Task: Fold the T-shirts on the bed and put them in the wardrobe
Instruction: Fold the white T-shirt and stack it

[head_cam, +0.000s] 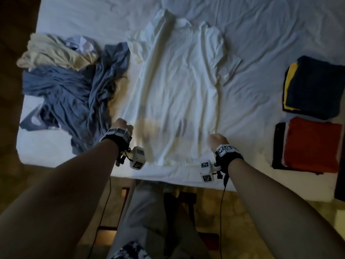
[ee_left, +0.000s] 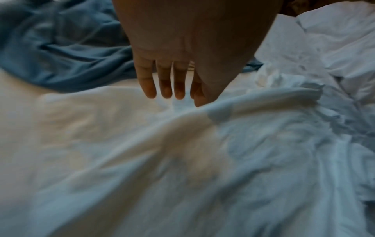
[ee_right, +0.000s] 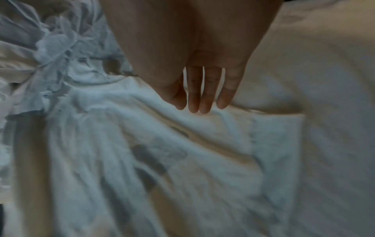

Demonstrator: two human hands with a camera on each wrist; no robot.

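One white T-shirt (head_cam: 179,86) lies spread flat in the middle of the frame on the bed (head_cam: 261,34), collar toward the top, hem at the near edge. Two hands work its lower corners: the left hand (head_cam: 122,126) at the lower left corner, the right hand (head_cam: 217,140) at the lower right. The wrist views show both with fingers straight and close together, tips down on or just over the cloth, gripping nothing. Left of the shirt sits one loose heap holding a blue garment (head_cam: 74,94), a cream garment (head_cam: 54,53) and a pale crumpled piece (head_cam: 82,43) at its top. At the right edge are two folded stacks: a navy one (head_cam: 315,86) with a yellow layer showing, and below it a red one (head_cam: 311,144) on something black. White, creased sheeting covers the bed. Dim, patterned floor (head_cam: 233,212) shows along the lower frame, with the person's grey-trousered legs (head_cam: 149,217).
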